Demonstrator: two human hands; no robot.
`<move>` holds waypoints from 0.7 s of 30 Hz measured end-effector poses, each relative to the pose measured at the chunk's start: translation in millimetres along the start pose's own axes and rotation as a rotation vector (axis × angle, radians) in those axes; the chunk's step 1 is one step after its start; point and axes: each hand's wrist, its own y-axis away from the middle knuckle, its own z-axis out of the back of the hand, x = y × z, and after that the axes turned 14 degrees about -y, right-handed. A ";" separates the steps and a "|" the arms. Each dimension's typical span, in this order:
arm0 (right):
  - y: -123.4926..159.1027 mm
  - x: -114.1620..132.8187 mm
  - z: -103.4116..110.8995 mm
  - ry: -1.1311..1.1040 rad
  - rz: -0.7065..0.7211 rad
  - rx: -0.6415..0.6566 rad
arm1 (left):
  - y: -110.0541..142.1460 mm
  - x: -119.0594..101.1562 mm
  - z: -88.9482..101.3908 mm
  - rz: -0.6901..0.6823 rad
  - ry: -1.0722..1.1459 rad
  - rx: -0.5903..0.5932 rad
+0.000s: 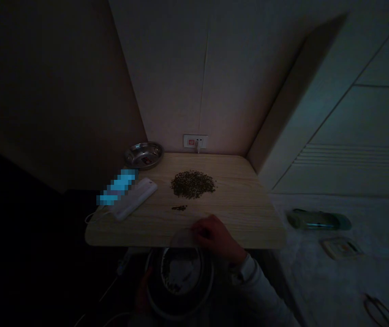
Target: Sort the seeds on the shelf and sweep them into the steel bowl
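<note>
Below the front edge of the wooden table (259,218), my left hand (143,290) grips the left side of a round bowl (180,306). The bowl has a pale rim and dark sloping sides, and dark grains lie scattered on its lighter bottom. My right hand (215,236) is over the table's front edge, above the bowl's right rim. Its fingers are pinched on a thin, see-through, rounded piece (181,238), too dim to name. Farther back on the table lie a wide pile of dark grains (193,184) and a small strip of grains (180,208).
A shiny metal dish (144,156) stands at the table's back left. In front of it lie a glowing blurred screen (117,187) and a white oblong device (135,200) with a cable. A wall socket (195,141) holds a plug. A green bottle (319,220) lies on the bed at right.
</note>
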 end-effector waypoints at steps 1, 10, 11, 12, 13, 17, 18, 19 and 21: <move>0.7 1.0 0.9 -0.007 0.011 0.015 | 0.1 0.7 0.4 -0.014 0.002 0.014; -0.3 -6.1 7.4 -0.372 -0.139 -0.118 | -7.7 -2.1 -0.3 0.043 0.016 -0.043; -3.6 -7.0 11.6 -0.388 -0.155 -0.150 | -8.3 -2.7 0.0 0.065 0.024 -0.051; -7.7 -7.0 17.4 -0.381 -0.161 -0.175 | -8.5 -3.4 0.3 0.083 0.032 -0.059; -12.3 -6.1 24.7 -0.356 -0.157 -0.189 | -8.2 -4.2 0.3 0.096 0.037 -0.060; -29.0 1.5 54.6 -0.302 -0.079 -0.250 | -0.3 -7.9 -7.9 0.116 0.045 -0.006; -31.7 2.3 57.7 -0.316 -0.073 -0.269 | 3.4 -8.9 -12.0 0.119 0.051 0.022; -33.8 1.9 57.9 -0.336 -0.076 -0.289 | 7.4 -9.7 -16.3 0.120 0.060 0.052; -36.6 -2.4 49.6 -0.372 -0.113 -0.331 | 15.7 -11.1 -23.7 0.125 0.083 0.108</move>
